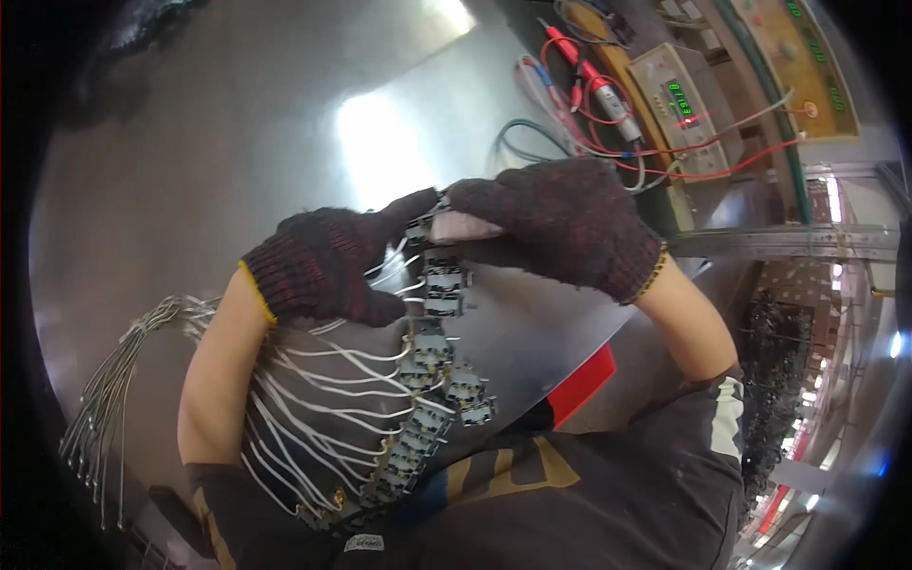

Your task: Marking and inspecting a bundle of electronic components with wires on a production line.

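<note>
A row of small grey-black blocks [419,446] with white wires [318,404] runs from near my body up to my hands, over a shiny metal tabletop. My left hand [328,266], in a dark knitted glove, holds the far end of the row, one fingertip on the last block [418,228] and another digit lower down beside the wires. My right hand [560,223], gloved alike, closes on that same end from the right. Under its fingers shows a pale pinkish piece [465,227]; I cannot tell whether it is a part or a bare finger. The gloves hide the exact contact.
A bundle of pale wire ends [109,404] spreads at the left. Far right stand a meter [679,100] with a green display and another instrument [807,66]. A red electric screwdriver [589,76] lies among cables. A red object [581,385] sits near the table's edge.
</note>
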A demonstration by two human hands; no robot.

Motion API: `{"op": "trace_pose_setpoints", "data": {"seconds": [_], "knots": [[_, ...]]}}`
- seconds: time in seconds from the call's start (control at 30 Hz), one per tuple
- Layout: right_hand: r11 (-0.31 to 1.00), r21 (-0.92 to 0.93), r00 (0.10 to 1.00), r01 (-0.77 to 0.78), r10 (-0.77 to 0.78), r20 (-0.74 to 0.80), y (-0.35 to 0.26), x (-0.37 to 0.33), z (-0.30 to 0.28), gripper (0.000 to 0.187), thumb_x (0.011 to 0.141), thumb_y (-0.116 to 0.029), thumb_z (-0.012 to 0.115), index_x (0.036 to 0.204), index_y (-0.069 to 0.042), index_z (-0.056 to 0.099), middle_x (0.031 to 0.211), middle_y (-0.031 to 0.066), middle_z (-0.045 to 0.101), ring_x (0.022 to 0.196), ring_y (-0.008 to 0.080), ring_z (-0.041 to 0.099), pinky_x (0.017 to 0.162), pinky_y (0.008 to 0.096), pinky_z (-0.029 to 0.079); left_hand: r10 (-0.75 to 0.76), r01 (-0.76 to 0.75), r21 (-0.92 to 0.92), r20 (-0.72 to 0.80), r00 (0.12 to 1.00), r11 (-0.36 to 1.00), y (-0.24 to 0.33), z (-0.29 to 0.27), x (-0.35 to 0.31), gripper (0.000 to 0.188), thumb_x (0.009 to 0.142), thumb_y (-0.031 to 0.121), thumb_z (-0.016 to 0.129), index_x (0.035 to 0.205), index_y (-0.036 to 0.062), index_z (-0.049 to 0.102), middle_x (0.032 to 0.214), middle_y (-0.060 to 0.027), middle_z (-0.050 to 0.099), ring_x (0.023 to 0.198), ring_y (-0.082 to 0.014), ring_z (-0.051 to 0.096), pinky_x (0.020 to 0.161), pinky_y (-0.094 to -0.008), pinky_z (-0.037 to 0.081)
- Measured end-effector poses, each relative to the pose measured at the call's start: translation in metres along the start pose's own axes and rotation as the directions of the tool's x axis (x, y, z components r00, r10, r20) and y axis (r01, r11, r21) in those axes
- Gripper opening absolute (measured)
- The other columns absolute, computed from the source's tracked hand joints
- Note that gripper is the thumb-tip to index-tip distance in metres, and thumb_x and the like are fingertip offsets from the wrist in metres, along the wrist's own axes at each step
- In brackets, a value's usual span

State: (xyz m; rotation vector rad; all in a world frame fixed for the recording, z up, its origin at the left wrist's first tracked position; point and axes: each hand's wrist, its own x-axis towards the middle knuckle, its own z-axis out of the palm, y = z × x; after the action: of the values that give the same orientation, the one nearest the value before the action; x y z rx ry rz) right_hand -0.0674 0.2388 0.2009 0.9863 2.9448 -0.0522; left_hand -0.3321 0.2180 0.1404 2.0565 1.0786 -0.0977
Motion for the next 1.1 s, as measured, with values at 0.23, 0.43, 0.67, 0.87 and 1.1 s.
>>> {"op": "trace_pose_setpoints", "data": {"seconds": [0.23,0.43,0.67,0.87,1.1], "knots": [[0.995,-0.088,0.998,0.037,-0.032,0.052,0.004,-0.001,0.003,0.041,0.099,-0.05,0.071,0.131,-0.026,0.067,0.084,0.0049,0.075,0.075,0.0264,0.077,0.062,0.0422,0.058,0.063,-0.064,-0.013,-0.029,0.998,0.998,-0.008,0.003,0.0,0.111,0.083,0.059,0.083,0.169,0.0155,0.028,0.089,-0.0197,0.076,0.085,-0.0392,0.076,0.079,-0.0494,0.059],[0.989,0.127,0.992,0.075,-0.061,-0.112,0.008,-0.023,0.0,0.05,0.094,-0.052,0.078,0.13,-0.019,0.07,0.073,0.0055,0.073,0.064,0.025,0.074,0.057,0.0411,0.056,0.043,-0.044,-0.075,-0.016,0.999,0.996,-0.01,0.006,0.004,0.116,0.075,0.046,0.086,0.172,0.0223,0.027,0.092,-0.0194,0.076,0.089,-0.0407,0.075,0.084,-0.0502,0.058],[0.983,0.123,0.99,-0.138,0.138,0.01,-0.006,-0.034,0.008,0.049,0.083,-0.042,0.091,0.12,-0.014,0.075,0.082,0.0093,0.075,0.072,0.0296,0.075,0.066,0.0432,0.058,0.048,-0.049,-0.05,-0.01,0.999,0.998,-0.012,0.007,0.008,0.117,0.075,0.049,0.086,0.173,0.0228,0.027,0.096,-0.0216,0.076,0.092,-0.041,0.076,0.086,-0.05,0.058],[0.999,-0.042,0.999,-0.001,0.002,0.032,-0.003,-0.031,0.009,0.044,0.097,-0.044,0.075,0.134,-0.021,0.07,0.083,0.0032,0.074,0.07,0.0228,0.075,0.059,0.0395,0.055,0.016,-0.013,-0.068,0.047,0.999,0.998,-0.011,0.002,0.006,0.117,0.075,0.048,0.087,0.173,0.0226,0.027,0.092,-0.0216,0.074,0.087,-0.0389,0.075,0.083,-0.0491,0.058],[0.998,-0.009,0.989,-0.057,0.057,0.134,-0.002,-0.029,0.009,0.05,0.086,-0.044,0.087,0.125,-0.017,0.073,0.09,0.0069,0.075,0.081,0.0294,0.075,0.07,0.0446,0.057,0.014,-0.014,-0.044,0.0,1.0,0.999,-0.011,0.004,0.004,0.118,0.075,0.047,0.087,0.173,0.0219,0.026,0.084,-0.0186,0.072,0.083,-0.0381,0.075,0.08,-0.0491,0.058]]}}
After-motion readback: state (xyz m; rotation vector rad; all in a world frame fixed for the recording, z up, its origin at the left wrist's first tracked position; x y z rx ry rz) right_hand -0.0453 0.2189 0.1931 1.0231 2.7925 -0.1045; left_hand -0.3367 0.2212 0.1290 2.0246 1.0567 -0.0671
